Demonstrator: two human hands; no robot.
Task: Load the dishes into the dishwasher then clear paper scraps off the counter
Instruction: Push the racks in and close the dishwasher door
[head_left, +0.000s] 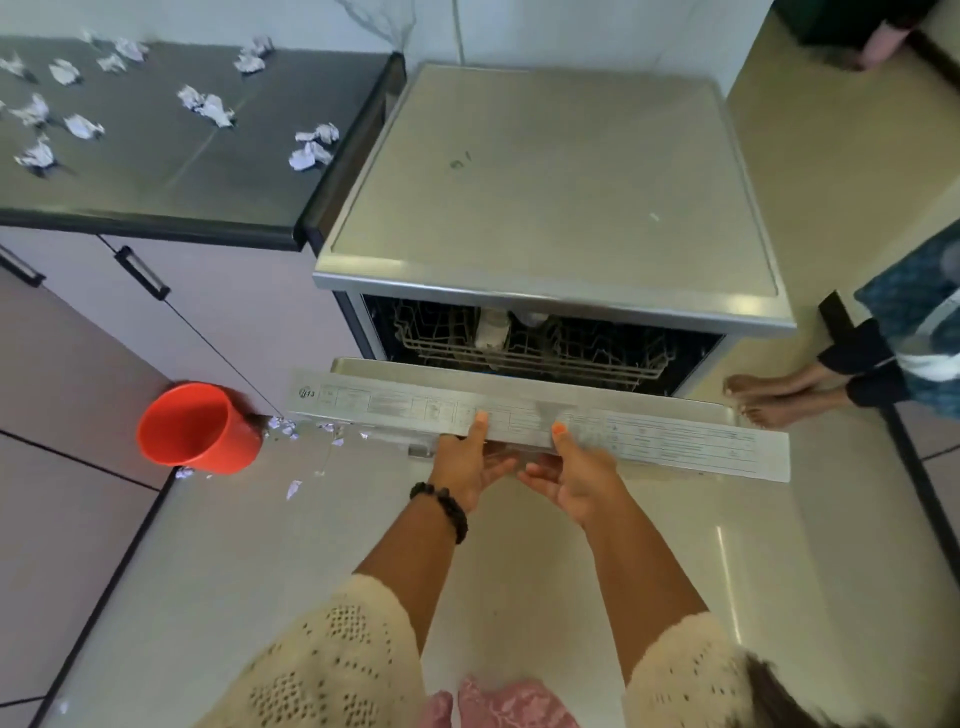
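1. Cream crochet sleeves (332, 660) are framing the nearest part of the view, with both forearms reaching forward over the pale floor (270, 545).
2. The left hand (467, 467), wearing a dark bead bracelet (441, 506) at the wrist, is gripping the top edge of the dishwasher door (519, 415), thumb lying on the upper face and fingers curled underneath.
3. The right hand (576, 478) is holding the same edge just beside it, thumb with an orange nail on top and fingers tucked below.
4. The door is standing partly open, tilted toward the person, and a printed label strip is running along its top edge.
5. An orange bucket (200, 428) is sitting on the floor to the left of the door, against the cabinet (171, 312), with small paper bits (291, 457) lying scattered near it.
6. Behind the door, the dishwasher (556, 182) is showing its dark interior, where a wire rack (530, 348) is carrying a white dish (493, 327); its exact kind is too blurred to tell.
7. Another person's bare feet (769, 395) are standing to the right of the machine.
8. Farther back on the left, the dark counter (156, 176) is carrying many crumpled paper scraps (208, 106), spread well apart across its surface.
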